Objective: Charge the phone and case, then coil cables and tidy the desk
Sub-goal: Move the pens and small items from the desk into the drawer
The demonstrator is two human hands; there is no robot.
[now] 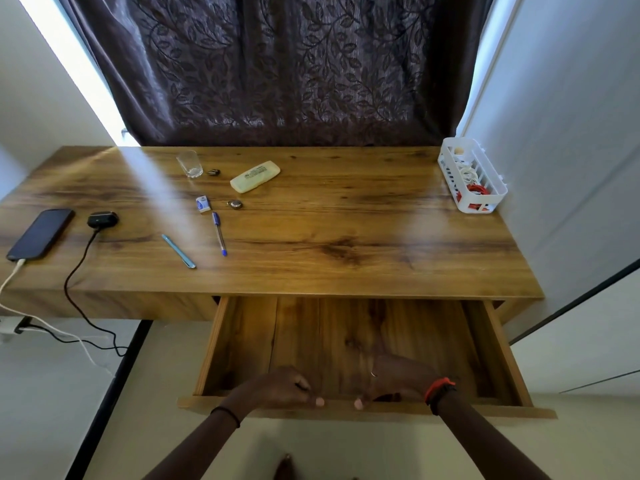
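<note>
Left hand point(277, 389) and right hand point(398, 379) curl fingers point(304, 386) over the open drawer front point(485, 408), phone point(40, 233) and case point(103, 219) plugged in at table point(346, 220) left, loose pens point(219, 233) look light, rolly, pinch mid-barrel

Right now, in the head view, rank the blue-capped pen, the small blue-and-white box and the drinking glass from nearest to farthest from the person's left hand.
From the left hand, gripping the drawer front:
1. Blue-capped pen, mid-desk, closest to the front edge.
2. Blue-and-white box, just behind the pen.
3. Glass, far back, left of centre.
</note>
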